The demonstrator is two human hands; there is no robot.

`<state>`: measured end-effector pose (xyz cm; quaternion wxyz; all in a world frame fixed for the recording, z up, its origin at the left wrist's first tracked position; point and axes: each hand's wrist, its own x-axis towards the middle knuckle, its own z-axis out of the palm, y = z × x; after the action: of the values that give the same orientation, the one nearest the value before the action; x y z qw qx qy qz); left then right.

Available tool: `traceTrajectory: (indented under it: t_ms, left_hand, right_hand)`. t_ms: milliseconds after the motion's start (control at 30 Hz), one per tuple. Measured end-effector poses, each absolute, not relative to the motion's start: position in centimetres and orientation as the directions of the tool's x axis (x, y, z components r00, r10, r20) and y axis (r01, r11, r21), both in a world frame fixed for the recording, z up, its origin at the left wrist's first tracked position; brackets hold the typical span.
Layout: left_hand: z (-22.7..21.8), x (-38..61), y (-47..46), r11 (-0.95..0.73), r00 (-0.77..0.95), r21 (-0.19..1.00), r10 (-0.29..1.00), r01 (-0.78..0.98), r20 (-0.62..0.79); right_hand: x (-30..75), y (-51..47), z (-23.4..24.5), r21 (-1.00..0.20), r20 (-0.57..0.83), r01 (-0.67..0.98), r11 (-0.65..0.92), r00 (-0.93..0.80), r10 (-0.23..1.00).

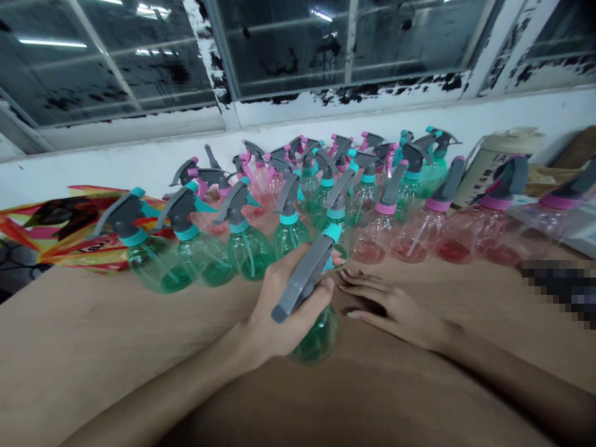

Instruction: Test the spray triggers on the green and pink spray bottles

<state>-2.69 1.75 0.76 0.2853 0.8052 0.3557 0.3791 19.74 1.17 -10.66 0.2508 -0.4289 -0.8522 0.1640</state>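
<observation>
I am seeing the left hand [270, 310] gripping 1 bottle [317, 338]; at its 3 o'clock, the right hand [407, 313] is holding nothing.

From over here both forearms [186, 380] look bare and kinda slim, left hand [274, 282] and right hand [398, 307] bare too, slender fingers [372, 281].

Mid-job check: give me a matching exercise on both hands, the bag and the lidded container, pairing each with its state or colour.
1. left hand
2. right hand
3. bag
4. container

A. cream with dark lettering
B. open, holding nothing
C. red, orange and yellow
D. gripping a green bottle

Pairs: 1-D, 2-B, 3-C, 4-A
</observation>
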Motion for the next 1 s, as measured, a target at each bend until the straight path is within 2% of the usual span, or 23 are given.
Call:
traceTrajectory:
  t_ms: [700,1000]
  left_hand:
    - [0.47,-2.72,1.93,-0.627,0.424,0.694,0.769,0.354,0.478]
    - [0.51,-2.66,1.95,-0.551,0.42,0.752,0.816,0.361,0.397]
  right_hand:
    - [19.7,1.11,-10.41,-0.512,0.306,0.627,0.587,-0.505,0.807]
    - [19.7,1.13,-10.29,-0.522,0.298,0.624,0.582,-0.506,0.809]
